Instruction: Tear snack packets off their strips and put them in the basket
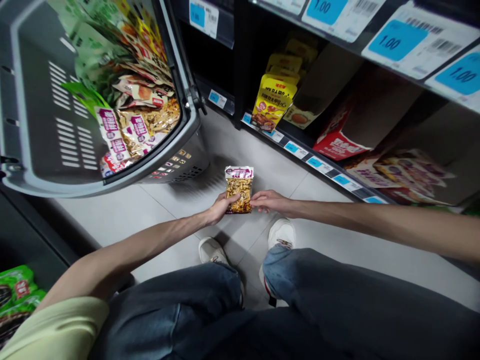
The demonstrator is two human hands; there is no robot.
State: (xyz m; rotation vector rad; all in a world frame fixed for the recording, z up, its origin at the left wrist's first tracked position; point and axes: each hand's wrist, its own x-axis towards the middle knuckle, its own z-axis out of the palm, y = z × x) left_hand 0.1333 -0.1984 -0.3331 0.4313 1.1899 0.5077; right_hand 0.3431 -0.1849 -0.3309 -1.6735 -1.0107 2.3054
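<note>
Packet: one small snack packet [242, 186], white and purple label at top, brown contents visible below; held upright above the floor, to the right of the basket, near it but not touching it.
Left hand [220, 207]: closed on the packet's left edge, thumb laid across the front; set to the right of the basket.
Right hand [270, 201]: fingers partly curled, fingertips placed at the packet's right edge; whether that edge is pinched cannot be told; farther from the basket than the left hand.
Basket [75, 189]: grey plastic, slotted walls, mouth turned toward the viewer.
Basket contents: purple-labelled packets [144, 127], red and white packets [144, 93] and pale green bags [90, 45], all piled within the basket.
Shelf [237, 75]: dark, located to the right of the basket; stocked with yellow packets [273, 102] and, farther from the basket, a red box [339, 142].
Price tags [397, 42]: white and blue, fixed along the shelf edges to the right of the basket; "1.00" printed on the largest.
Shoes [282, 234]: white pair, planted on the tiled floor [161, 204], nearer the wearer than the basket.
</note>
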